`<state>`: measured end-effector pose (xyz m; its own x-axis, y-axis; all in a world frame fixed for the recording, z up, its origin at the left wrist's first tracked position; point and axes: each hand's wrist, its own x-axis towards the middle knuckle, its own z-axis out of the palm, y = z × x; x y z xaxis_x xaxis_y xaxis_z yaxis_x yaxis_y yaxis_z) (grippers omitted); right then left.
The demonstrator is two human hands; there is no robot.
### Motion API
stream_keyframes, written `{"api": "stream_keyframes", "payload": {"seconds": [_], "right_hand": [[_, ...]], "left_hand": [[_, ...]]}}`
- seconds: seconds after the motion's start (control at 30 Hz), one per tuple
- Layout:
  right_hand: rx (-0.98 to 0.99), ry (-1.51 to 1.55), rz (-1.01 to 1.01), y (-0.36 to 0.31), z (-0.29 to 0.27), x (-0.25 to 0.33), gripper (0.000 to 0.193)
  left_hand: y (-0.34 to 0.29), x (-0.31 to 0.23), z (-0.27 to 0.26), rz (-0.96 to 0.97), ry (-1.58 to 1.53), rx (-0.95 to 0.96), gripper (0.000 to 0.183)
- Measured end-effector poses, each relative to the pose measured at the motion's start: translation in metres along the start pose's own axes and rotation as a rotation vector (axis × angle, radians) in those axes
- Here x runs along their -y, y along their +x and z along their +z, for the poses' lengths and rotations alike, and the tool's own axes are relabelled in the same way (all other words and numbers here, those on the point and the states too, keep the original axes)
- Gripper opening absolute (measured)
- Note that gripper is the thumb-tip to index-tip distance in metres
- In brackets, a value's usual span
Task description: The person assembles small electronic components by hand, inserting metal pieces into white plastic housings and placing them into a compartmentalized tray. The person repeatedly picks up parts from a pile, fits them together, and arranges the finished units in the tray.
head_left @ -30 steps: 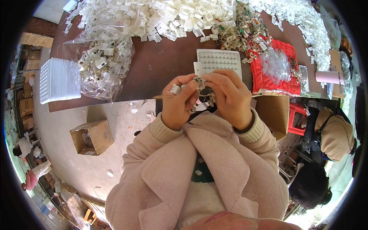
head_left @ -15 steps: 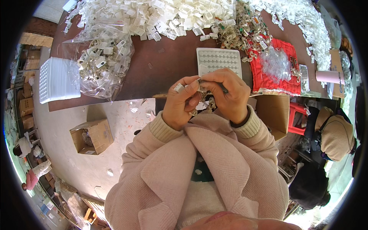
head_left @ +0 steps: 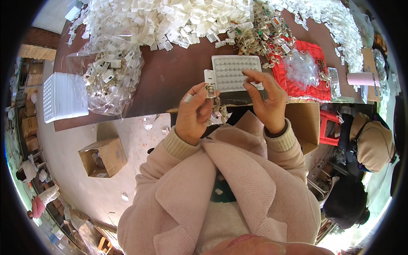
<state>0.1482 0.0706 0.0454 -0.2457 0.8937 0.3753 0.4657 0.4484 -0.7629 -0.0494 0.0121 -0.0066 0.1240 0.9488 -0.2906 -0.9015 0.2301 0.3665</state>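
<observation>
Between the thumb and fingers of my left hand is a small clear plastic box, its white lid flap standing up. Something small and shiny sits inside it, too small to name. Several little clear and metallic pieces dangle below, beside the left fingers; how they are held is hidden. My right hand is raised to the right, thumb and forefinger apart, nothing visible between them. Behind both hands, on the brown table, lies a white tray with rows of bumps.
A heap of white plastic boxes covers the far table. Clear-and-metal pieces lie beside a red cloth. A filled clear bag and stacked white trays stand left. Cardboard boxes and other people are around.
My right hand has drawn away to the right from the left hand, its fingers parting. The small box in my left hand now shows plainly, lid up. The view has shifted slightly.
</observation>
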Motion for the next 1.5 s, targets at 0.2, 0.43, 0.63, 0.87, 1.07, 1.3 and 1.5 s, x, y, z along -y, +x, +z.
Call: {"api": "stream_keyframes", "payload": {"seconds": [0.2, 0.43, 0.63, 0.87, 1.07, 1.3, 1.5], "right_hand": [[0.085, -0.372, -0.268, -0.012, -0.004, -0.036, 0.021], [0.042, -0.382, -0.284, -0.016, -0.002, -0.043, 0.019], [-0.085, -0.336, -0.324, -0.002, -0.019, -0.022, 0.021], [-0.44, -0.269, -0.225, -0.053, -0.073, -0.032, 0.018], [-0.841, -0.3, 0.303, -0.19, -0.1, -0.127, 0.007], [-0.704, -0.597, 0.798, -0.255, -0.083, -0.164, 0.034], [-0.348, -0.309, 0.118, -0.108, -0.064, -0.077, 0.022]], "left_hand": [[-0.002, -0.008, -0.01, 0.025, 0.024, 0.068, 0.025], [0.0, -0.007, -0.008, 0.1, 0.037, 0.028, 0.025], [-0.011, -0.006, -0.008, 0.113, 0.068, -0.039, 0.024], [-0.011, -0.003, -0.004, 0.113, 0.042, 0.008, 0.026], [-0.01, 0.001, 0.001, 0.028, 0.053, 0.117, 0.029], [-0.013, 0.004, 0.001, 0.059, 0.094, 0.035, 0.03], [-0.013, 0.01, 0.004, 0.029, 0.118, 0.005, 0.03]]}}
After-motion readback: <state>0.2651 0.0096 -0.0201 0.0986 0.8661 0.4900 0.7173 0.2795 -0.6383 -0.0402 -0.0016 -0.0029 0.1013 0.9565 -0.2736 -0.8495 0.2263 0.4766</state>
